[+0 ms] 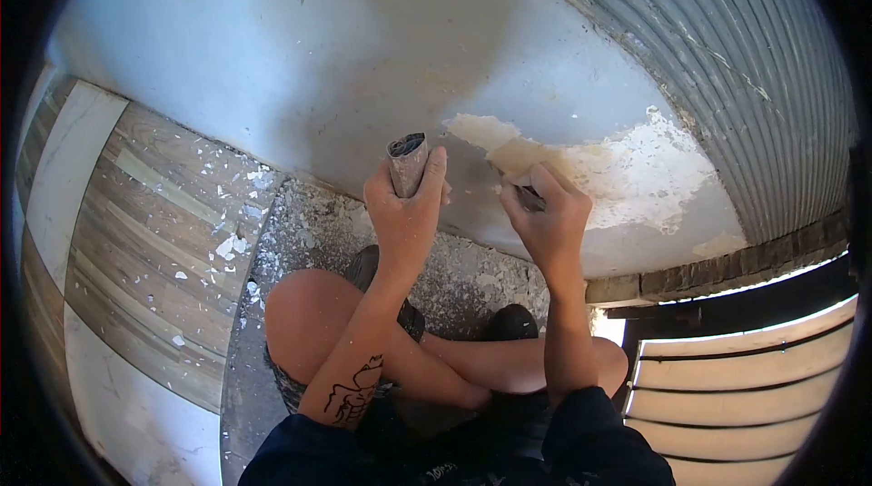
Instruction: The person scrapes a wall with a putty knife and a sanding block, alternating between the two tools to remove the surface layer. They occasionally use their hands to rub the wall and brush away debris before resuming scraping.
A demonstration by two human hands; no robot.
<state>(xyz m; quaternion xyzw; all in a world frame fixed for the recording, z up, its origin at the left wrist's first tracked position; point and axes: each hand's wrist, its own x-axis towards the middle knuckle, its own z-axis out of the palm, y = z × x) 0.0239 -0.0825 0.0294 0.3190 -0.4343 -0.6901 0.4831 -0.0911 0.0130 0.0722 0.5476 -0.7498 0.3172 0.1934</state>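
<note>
My left hand (pixel 406 212) is wrapped round a rolled grey sheet (pixel 409 165), its open end pointing up, held a little away from the wall. Close to the wall (pixel 381 59), my right hand (pixel 548 212) is closed on a small dark tool (pixel 530 199), mostly hidden by the fingers. The tool is by the lower left part of a bare patch (pixel 636 173), where the grey paint is gone and whitish and tan plaster shows.
Paint flakes (pixel 231 245) lie over the wood-look floor (pixel 154 213) and the rough concrete strip (pixel 309 223). A ribbed grey surface (pixel 727 59) curves along the right. My bent legs (pixel 472 363) are below my hands, with slatted panels (pixel 736 395) at lower right.
</note>
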